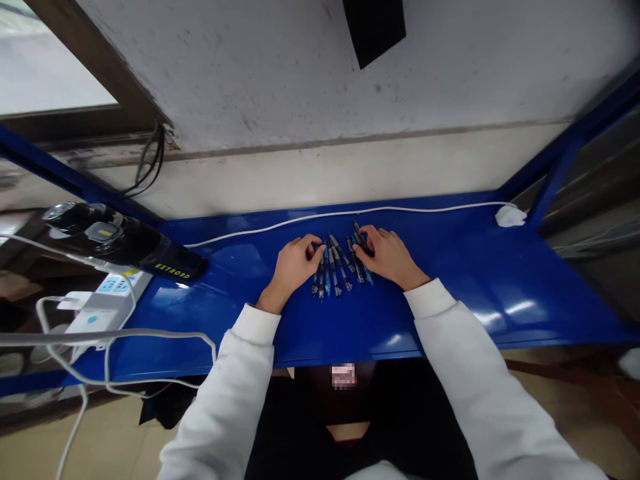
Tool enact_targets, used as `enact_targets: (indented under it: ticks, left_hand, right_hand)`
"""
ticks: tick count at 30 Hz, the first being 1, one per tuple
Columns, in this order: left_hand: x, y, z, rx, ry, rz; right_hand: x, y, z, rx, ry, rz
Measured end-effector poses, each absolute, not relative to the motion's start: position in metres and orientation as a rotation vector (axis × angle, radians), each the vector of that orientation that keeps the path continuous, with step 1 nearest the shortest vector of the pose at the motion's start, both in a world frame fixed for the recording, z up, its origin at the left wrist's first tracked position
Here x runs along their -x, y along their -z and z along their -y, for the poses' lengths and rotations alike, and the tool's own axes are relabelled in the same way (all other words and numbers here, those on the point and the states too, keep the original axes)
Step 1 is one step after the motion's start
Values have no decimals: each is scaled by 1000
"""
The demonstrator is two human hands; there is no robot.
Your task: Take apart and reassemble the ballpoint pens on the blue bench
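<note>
Several dark pens (333,265), some with blue parts, lie side by side in a loose row on the blue shelf top (350,327). At the row's left end, my left hand (297,263) is curled, with thumb and index finger pinching the upper part of a pen (321,280). Over the right end, my right hand (387,253) has its thumb and index finger closed around the sides of a few pens (361,257). The palms and other fingertips are partly hidden.
A black bottle (130,240) lies tilted at left by a white power strip (113,303) with looping cables (150,333). A white cord (300,217) runs along the back to a crumpled white piece (510,215). Blue frame posts (555,170) stand at the sides.
</note>
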State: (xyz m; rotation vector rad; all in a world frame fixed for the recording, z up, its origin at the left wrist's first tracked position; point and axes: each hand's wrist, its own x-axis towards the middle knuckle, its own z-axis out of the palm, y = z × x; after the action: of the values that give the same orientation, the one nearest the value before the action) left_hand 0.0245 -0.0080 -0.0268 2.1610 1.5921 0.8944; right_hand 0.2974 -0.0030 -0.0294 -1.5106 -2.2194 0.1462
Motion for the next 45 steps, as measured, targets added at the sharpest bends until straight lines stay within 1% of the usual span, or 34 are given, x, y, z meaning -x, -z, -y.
enact_targets:
  ticks: [13,19,27,33,45]
  left_hand:
    - [-24,28,6,-2205,-901,-1568]
    - [-23,28,6,-2219,-899,-1573]
    - [-18,27,5,-2221,-922,-1565]
    - [-14,26,5,-2204,-927,-1594]
    - [-19,13,13,-2211,-807,-1634]
  right_hand:
    - [-297,21,8,1381,-310,2300]
    - [-297,27,8,1361,-312,2274]
    - [-296,27,7,1379,-413,2079]
    - [-298,28,4,1417,-406,1889]
    - [-300,34,1,1374,-426,1849]
